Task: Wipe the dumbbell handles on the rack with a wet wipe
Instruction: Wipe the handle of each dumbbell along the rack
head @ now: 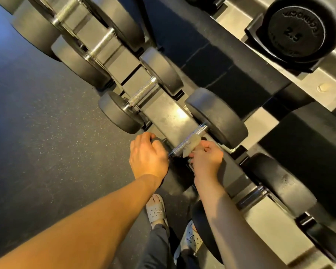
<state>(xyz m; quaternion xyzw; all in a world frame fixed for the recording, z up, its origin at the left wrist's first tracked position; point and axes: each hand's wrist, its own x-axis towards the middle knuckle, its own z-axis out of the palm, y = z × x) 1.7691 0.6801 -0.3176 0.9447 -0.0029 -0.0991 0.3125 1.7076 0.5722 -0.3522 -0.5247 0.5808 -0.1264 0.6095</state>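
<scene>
Small crumpled pale wet wipe pinched in right hand, pressed against knurled silver steel handle of black round-headed dumbbell on lower tier of grey metal rack. Left hand curled over near head of same dumbbell, gripping it. Handle bare and shiny toward far head. Neighbouring dumbbell handle just beside, up the row; larger black dumbbell near, on other side. Open dark speckled rubber floor left of rack edge.
</scene>
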